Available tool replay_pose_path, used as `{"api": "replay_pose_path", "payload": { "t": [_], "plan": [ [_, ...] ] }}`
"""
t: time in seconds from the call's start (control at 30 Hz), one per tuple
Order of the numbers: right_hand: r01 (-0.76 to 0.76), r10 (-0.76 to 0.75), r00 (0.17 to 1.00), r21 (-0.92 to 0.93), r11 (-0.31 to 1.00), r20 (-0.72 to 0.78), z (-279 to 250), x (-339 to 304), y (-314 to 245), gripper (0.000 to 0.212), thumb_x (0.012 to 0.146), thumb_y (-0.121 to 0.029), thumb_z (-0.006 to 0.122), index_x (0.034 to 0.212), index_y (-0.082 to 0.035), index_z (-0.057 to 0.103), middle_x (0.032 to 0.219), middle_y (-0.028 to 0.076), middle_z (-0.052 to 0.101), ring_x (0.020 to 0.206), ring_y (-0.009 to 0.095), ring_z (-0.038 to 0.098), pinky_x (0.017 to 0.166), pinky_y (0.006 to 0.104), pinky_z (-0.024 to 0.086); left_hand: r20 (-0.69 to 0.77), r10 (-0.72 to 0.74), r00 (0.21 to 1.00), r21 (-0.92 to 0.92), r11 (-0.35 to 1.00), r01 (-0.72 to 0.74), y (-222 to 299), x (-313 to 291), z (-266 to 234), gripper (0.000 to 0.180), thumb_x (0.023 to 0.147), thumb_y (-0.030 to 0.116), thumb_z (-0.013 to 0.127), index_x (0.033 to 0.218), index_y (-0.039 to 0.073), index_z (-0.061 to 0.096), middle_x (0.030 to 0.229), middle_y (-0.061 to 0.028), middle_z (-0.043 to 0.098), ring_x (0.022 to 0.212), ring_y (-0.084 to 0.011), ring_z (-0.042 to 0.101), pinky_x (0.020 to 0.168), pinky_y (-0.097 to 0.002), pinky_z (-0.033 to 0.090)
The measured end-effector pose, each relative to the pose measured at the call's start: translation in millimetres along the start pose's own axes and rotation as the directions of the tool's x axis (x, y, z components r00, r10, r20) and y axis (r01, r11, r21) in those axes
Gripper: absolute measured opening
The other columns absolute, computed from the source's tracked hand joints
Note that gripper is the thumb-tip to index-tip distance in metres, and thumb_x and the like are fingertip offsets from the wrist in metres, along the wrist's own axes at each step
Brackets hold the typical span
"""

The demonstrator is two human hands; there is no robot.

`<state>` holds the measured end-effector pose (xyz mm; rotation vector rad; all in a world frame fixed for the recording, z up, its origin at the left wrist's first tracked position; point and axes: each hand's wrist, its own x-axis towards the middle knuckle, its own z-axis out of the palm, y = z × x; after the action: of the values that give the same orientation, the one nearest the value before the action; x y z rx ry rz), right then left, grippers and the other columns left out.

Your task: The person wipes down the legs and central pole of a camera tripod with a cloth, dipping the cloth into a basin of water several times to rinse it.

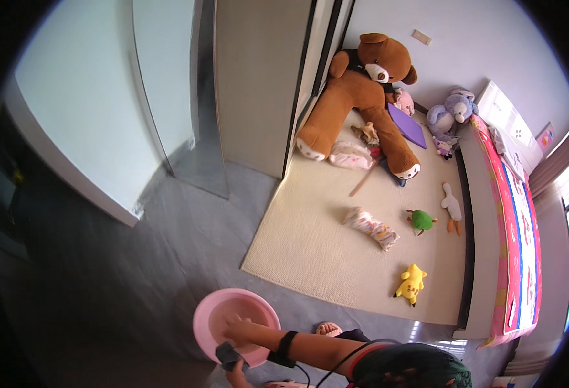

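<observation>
A round pink basin (202, 323) stands on the grey floor in front of me. My right hand (238, 330) reaches down inside it, fingers loosely stretched and holding nothing that I can see. Around that wrist runs a black band (287, 344) with a cable. At the basin's near rim, my left hand (238, 375) is closed about a dark grey lump (231, 355), whose kind I cannot make out. The lower picture edge cuts off most of my left arm. Whether the basin holds water is unclear.
A beige rug (316, 258) lies beyond the basin, bearing a patterned pillow (371, 228), a yellow plush toy (411, 284), a green plush (421, 220) and a white plush duck (451, 204). A huge brown teddy bear (342, 110) leans at the back. To the right is a bed (517, 239).
</observation>
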<state>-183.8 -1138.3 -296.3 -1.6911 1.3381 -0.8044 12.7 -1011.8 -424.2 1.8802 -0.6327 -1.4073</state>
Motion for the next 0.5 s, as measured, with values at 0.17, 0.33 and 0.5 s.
{"api": "replay_pose_path", "payload": {
  "t": [0.17, 0.33, 0.5],
  "plan": [
    [0.089, -0.09, 0.996, -0.049, 0.995, -0.011, -97.7, -15.6, -86.4, 0.033, 0.076, -0.017, 0.066, 0.108, -0.008, 0.063, 0.11, 0.02, 0.059, 0.09, 0.037, 0.061, 0.078, 0.0455, 0.049, 0.104, 0.012, 0.994, 0.046, 0.999, -0.017, 102.7, -99.3, -3.1, 0.036, 0.06, 0.018, 0.081, 0.089, 0.002, 0.068, 0.077, -0.0024, 0.061, 0.063, -0.0149, 0.052, 0.057, -0.0302, 0.041],
    [0.061, -0.033, 0.964, 0.098, 0.993, -0.265, -283.6, -28.6, -276.7, 0.025, 0.087, -0.025, 0.062, 0.075, -0.003, 0.061, 0.063, 0.014, 0.058, 0.059, 0.03, 0.059, 0.057, 0.0394, 0.046, 0.093, -0.078, 0.993, 0.232, 0.971, 0.055, 151.0, -134.4, -37.9, 0.042, 0.057, 0.02, 0.083, 0.091, 0.004, 0.066, 0.087, -0.0048, 0.061, 0.072, -0.0163, 0.054, 0.063, -0.0283, 0.043],
    [0.474, -0.423, 0.817, 0.038, 0.88, -0.391, -444.7, -98.8, -467.9, 0.053, 0.088, -0.036, 0.064, 0.058, 0.001, 0.041, 0.053, 0.004, 0.043, 0.045, 0.017, 0.043, 0.043, 0.0309, 0.033, 0.045, -0.151, 0.988, 0.185, 0.973, 0.14, 288.5, -266.4, -29.6, 0.044, 0.065, 0.013, 0.08, 0.105, 0.001, 0.066, 0.093, -0.0125, 0.067, 0.081, -0.0263, 0.062, 0.077, -0.0367, 0.05]
  ]
}}
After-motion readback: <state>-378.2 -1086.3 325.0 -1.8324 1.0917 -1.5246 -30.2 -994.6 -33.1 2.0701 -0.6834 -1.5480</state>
